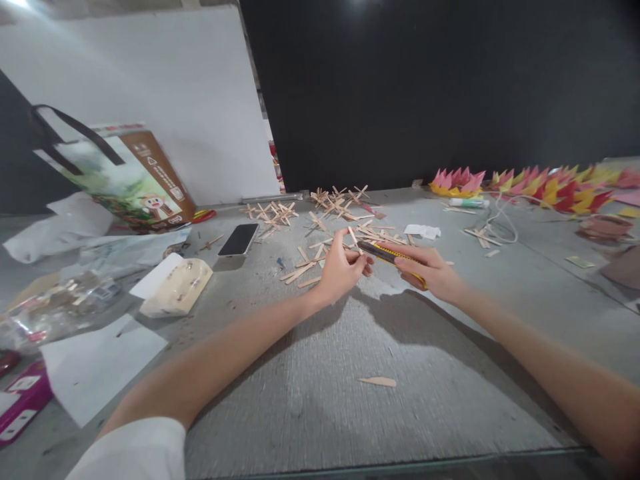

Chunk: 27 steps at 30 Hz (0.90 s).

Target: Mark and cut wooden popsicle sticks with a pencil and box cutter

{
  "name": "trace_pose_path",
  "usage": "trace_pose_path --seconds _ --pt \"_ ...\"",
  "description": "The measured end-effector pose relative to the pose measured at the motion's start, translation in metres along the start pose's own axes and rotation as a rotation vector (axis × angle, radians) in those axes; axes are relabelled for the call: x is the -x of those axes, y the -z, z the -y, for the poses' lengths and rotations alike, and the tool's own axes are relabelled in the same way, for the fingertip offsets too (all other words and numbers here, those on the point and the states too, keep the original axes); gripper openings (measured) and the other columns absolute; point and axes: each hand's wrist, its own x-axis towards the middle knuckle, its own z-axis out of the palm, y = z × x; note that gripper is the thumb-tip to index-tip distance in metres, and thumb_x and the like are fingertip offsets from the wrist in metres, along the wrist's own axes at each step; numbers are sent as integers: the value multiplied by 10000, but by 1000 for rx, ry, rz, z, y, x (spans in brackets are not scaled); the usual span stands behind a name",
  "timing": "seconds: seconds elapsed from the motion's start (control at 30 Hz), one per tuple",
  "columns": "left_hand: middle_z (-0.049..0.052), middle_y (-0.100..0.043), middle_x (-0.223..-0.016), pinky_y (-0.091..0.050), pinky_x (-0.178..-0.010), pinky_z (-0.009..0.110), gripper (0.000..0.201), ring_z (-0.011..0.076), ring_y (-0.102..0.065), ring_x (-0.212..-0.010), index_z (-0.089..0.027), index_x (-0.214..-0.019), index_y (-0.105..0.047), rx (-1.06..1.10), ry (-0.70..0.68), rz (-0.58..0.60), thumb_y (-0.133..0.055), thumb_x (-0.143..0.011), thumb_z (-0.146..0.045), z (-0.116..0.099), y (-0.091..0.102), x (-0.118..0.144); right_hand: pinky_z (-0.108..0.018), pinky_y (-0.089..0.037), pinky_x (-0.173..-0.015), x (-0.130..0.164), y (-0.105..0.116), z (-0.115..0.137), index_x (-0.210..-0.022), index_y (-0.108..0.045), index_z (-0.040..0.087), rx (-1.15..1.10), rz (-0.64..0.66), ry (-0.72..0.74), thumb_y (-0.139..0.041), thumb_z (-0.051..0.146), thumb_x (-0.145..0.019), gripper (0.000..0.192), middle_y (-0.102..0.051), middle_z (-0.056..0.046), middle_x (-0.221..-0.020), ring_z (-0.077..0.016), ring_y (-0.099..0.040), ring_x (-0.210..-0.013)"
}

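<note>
My left hand (341, 265) pinches a short wooden craft stick (353, 236) between thumb and fingers, just above the grey table (320, 373). My right hand (429, 270) grips a yellow and black utility knife (387, 253), its tip pointing left at the stick. The two hands nearly touch. Beyond them lie loose wooden sticks and glued stick crosses (334, 200) in several piles. One cut stick piece (379, 381) lies alone nearer to me.
A black phone (239, 239) lies left of the sticks. A printed bag (131, 177), papers and a plastic packet (176, 287) crowd the left side. Red, yellow and pink folded paper shapes (545, 185), a glue stick (466, 203) and a white cable (500, 223) sit far right.
</note>
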Motion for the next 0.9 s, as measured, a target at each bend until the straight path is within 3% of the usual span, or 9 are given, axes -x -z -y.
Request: trace_pose_path --seconds 0.17,0.27,0.4,0.63,0.77,0.9 --pt "-19 -727 -725 -507 -548 231 719 136 -653 -527 -168 -1564 -354 -162 82 -2 -675 -921 -150 11 5 -2 -272 -211 -482 -2 0 1 -1584 -609 145 180 33 -50 -564 480 -1063 621 -319 98 -546 -111 -278 -488" --pt "-41 -705 -693 -473 -530 214 762 123 -617 -498 -168 -1606 -334 -171 110 17 -674 -924 -173 16 8 -3 -272 -220 -477 -4 0 3 -1562 -630 147 179 50 -75 -563 505 -1052 627 -331 93 -549 -115 -291 -484" --pt "-55 -695 -675 -454 -545 199 820 115 -616 -506 -190 -1682 -270 -266 138 109 -638 -950 -162 18 12 -4 -274 -181 -458 -5 6 12 -1512 -676 154 111 89 -161 -613 516 -1005 626 -270 100 -555 -110 -245 -472" --pt "-36 -708 -667 -410 -525 206 843 136 -606 -498 -203 -1674 -354 -476 157 276 -645 -889 -111 5 16 -6 -253 -118 -411 -4 27 23 -1539 -658 196 70 142 -334 -658 519 -962 661 -235 119 -506 -102 -193 -425" --pt "-21 -666 -633 -422 -535 254 764 165 -528 -450 -190 -1611 -483 -547 70 299 -671 -872 -143 -4 19 -8 -243 -149 -393 -3 32 23 -1550 -645 184 4 136 -322 -679 499 -953 676 -303 114 -517 -99 -219 -423" --pt "-30 -595 -614 -472 -622 280 667 168 -489 -481 -197 -1469 -643 -439 -106 137 -756 -812 -166 -6 26 -14 -235 -150 -389 -6 27 24 -1578 -616 178 -8 75 -280 -685 506 -943 718 -346 109 -515 -98 -243 -414"
